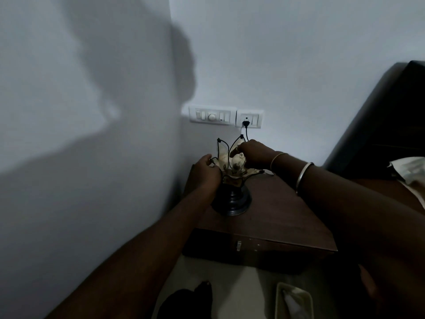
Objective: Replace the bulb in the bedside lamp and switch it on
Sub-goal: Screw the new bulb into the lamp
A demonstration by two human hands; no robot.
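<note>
The bedside lamp (232, 199) has a dark round base and a flower-shaped shade of pale petals with black wire rims. It stands at the back left of a brown bedside table (276, 215). My left hand (207, 169) grips the left side of the shade. My right hand (253, 153) reaches into the shade from the right, fingers closed around the pale bulb (238, 161) in its middle. The lamp is unlit. Its black cord runs up to a plug (246, 122) in the wall socket.
A white switch panel (212, 116) with several switches and a dial sits on the wall beside the socket. A dark headboard (391, 116) and bedding lie at the right. A pale box (294, 300) and a dark object (188, 302) rest on the floor below the table.
</note>
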